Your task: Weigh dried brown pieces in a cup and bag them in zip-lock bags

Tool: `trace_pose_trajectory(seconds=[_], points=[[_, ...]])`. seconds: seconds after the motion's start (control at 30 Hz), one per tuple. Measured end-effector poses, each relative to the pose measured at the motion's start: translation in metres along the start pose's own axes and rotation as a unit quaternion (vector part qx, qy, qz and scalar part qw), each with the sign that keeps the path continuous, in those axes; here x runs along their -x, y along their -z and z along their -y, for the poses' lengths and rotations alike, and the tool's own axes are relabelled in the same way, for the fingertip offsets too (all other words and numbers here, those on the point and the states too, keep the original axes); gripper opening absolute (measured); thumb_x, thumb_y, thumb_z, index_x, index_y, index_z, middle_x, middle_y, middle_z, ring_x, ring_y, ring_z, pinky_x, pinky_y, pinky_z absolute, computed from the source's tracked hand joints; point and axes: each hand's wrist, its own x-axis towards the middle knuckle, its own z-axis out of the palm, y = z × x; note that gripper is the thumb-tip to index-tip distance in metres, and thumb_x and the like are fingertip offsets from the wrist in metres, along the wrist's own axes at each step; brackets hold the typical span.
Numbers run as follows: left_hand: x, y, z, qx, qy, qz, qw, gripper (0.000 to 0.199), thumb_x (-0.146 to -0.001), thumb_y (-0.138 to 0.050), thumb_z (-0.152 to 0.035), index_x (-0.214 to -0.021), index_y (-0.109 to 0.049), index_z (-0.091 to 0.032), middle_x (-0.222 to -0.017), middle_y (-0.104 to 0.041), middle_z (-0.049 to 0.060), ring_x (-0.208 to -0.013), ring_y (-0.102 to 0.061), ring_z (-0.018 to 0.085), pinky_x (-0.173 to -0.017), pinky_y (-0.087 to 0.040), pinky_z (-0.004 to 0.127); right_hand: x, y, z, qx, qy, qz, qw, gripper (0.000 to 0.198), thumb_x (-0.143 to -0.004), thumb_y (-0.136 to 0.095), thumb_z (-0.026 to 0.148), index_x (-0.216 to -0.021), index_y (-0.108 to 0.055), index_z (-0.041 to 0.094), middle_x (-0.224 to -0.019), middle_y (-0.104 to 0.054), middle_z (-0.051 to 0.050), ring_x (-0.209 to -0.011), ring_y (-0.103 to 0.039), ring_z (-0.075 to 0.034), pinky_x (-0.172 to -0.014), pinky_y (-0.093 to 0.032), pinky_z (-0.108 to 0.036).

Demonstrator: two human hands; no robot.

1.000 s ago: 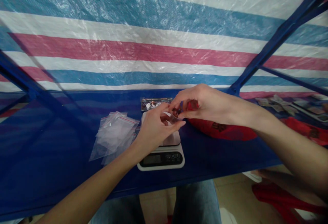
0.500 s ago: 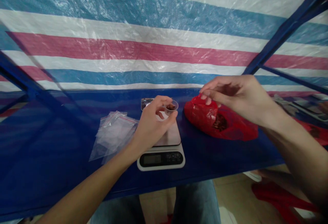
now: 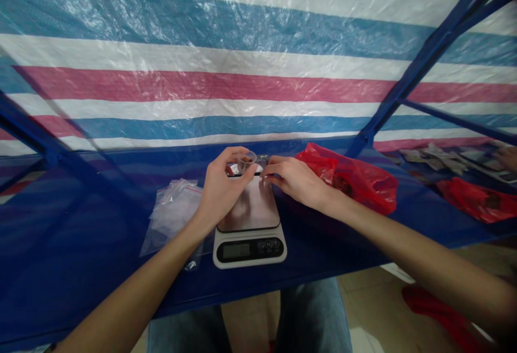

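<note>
My left hand [image 3: 223, 183] is closed round a small clear plastic cup [image 3: 246, 162] with brown bits in it, held above the far end of a kitchen scale [image 3: 250, 207]. Close beside the cup, my right hand [image 3: 291, 178] has its fingers drawn together in a pinch over the scale's far right corner. What is between those fingertips, if anything, is too small to make out. The scale's display [image 3: 236, 250] seems to read zero. Behind the hands a dark printed packet [image 3: 262, 160] shows in part. To the right lies an open red plastic bag [image 3: 363, 180] with brown dried pieces inside.
Clear zip bags [image 3: 173, 210] lie in a pile left of the scale on the blue table [image 3: 100, 267]. Another red bag [image 3: 476, 196] and several packets [image 3: 436, 159] are farther right, with part of another person's hand [image 3: 508, 158]. Blue frame bars [image 3: 404, 89] and a striped sheet stand behind.
My right hand has left the red bag and moved left to beside the cup. My left hand has shifted slightly left with the cup, uncovering more of the scale plate.
</note>
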Motion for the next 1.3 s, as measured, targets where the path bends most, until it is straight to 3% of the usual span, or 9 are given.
trace_pose_trajectory(seconds=[0.3, 0.4, 0.53, 0.73, 0.9, 0.97, 1.1, 1.2, 1.3], points=[[0.001, -0.002, -0.003, -0.027, -0.01, 0.035, 0.999, 0.024, -0.087, -0.075, -0.025, -0.11, -0.07, -0.021, -0.103, -0.08, 0.003, -0.096, -0.073, 0.019, -0.075, -0.048, 0.03, -0.005, 0.0, -0.005, -0.013, -0.007, -0.01, 1.0, 0.021, -0.096, -0.06, 0.008, -0.095, -0.08, 0.017, -0.11, -0.076, -0.01, -0.096, -0.071, -0.022, -0.078, -0.048, -0.029], [0.002, -0.003, -0.008, -0.015, -0.004, 0.052, 0.999, 0.02, -0.086, -0.074, -0.022, -0.106, -0.07, -0.021, -0.101, -0.08, 0.002, -0.095, -0.073, 0.019, -0.078, -0.051, 0.03, -0.002, 0.009, -0.003, -0.051, -0.025, -0.101, 0.993, 0.015, -0.098, -0.064, 0.016, -0.09, -0.078, 0.016, -0.095, -0.075, -0.008, -0.083, -0.068, -0.02, -0.075, -0.047, -0.03], [0.007, -0.007, -0.012, -0.019, -0.012, 0.082, 0.996, 0.018, -0.083, -0.074, -0.017, -0.101, -0.071, -0.022, -0.1, -0.079, 0.0, -0.094, -0.072, 0.017, -0.084, -0.053, 0.031, -0.001, 0.021, 0.012, -0.187, -0.035, -0.23, 0.954, 0.012, -0.095, -0.07, 0.022, -0.087, -0.076, 0.017, -0.083, -0.073, -0.004, -0.074, -0.062, -0.017, -0.07, -0.047, -0.029], [0.011, -0.009, -0.011, -0.007, -0.002, 0.112, 0.994, 0.018, -0.082, -0.077, -0.023, -0.099, -0.072, -0.021, -0.106, -0.079, 0.002, -0.101, -0.073, 0.021, -0.078, -0.051, 0.031, 0.009, 0.027, 0.027, -0.175, 0.026, -0.183, 0.967, 0.015, -0.099, -0.067, 0.025, -0.102, -0.082, 0.021, -0.094, -0.076, -0.005, -0.081, -0.067, -0.018, -0.075, -0.05, -0.03], [0.008, -0.005, -0.013, 0.0, -0.001, 0.098, 0.995, 0.018, -0.086, -0.073, -0.02, -0.103, -0.07, -0.021, -0.108, -0.08, 0.004, -0.1, -0.074, 0.02, -0.073, -0.05, 0.029, 0.057, 0.042, 0.005, -0.099, -0.112, -0.322, 0.935, 0.016, -0.099, -0.063, 0.029, -0.097, -0.076, 0.021, -0.097, -0.079, -0.007, -0.087, -0.073, -0.023, -0.082, -0.056, -0.035], [0.007, -0.004, -0.015, 0.005, -0.003, 0.087, 0.996, 0.02, -0.086, -0.072, -0.018, -0.106, -0.068, -0.021, -0.106, -0.081, 0.003, -0.097, -0.074, 0.019, -0.074, -0.05, 0.029, 0.08, 0.043, -0.011, -0.054, -0.174, -0.286, 0.941, 0.016, -0.097, -0.062, 0.03, -0.094, -0.074, 0.021, -0.089, -0.079, -0.007, -0.078, -0.075, -0.024, -0.076, -0.056, -0.036], [0.007, -0.004, -0.018, -0.001, -0.015, 0.066, 0.998, 0.021, -0.086, -0.071, -0.015, -0.106, -0.067, -0.022, -0.103, -0.081, 0.002, -0.095, -0.074, 0.018, -0.081, -0.053, 0.031, 0.107, 0.036, -0.042, 0.152, -0.24, -0.093, 0.954, 0.021, -0.097, -0.055, 0.027, -0.095, -0.075, 0.019, -0.083, -0.079, -0.012, -0.072, -0.077, -0.032, -0.061, -0.054, -0.038], [0.007, -0.003, -0.016, -0.011, -0.024, 0.054, 0.998, 0.02, -0.087, -0.071, -0.016, -0.106, -0.067, -0.021, -0.103, -0.081, 0.002, -0.096, -0.074, 0.018, -0.083, -0.053, 0.031, 0.109, 0.029, -0.061, 0.232, -0.214, -0.025, 0.948, 0.028, -0.099, -0.05, 0.025, -0.102, -0.076, 0.017, -0.111, -0.079, -0.019, -0.085, -0.079, -0.036, -0.063, -0.059, -0.041], [0.003, 0.0, -0.012, -0.02, -0.023, 0.042, 0.999, 0.022, -0.087, -0.071, -0.018, -0.108, -0.067, -0.021, -0.101, -0.081, 0.001, -0.096, -0.074, 0.018, -0.08, -0.049, 0.031, 0.104, 0.023, -0.079, 0.21, -0.155, -0.006, 0.965, 0.025, -0.096, -0.057, 0.024, -0.109, -0.078, 0.018, -0.136, -0.072, -0.02, -0.111, -0.076, -0.038, -0.085, -0.065, -0.048]])
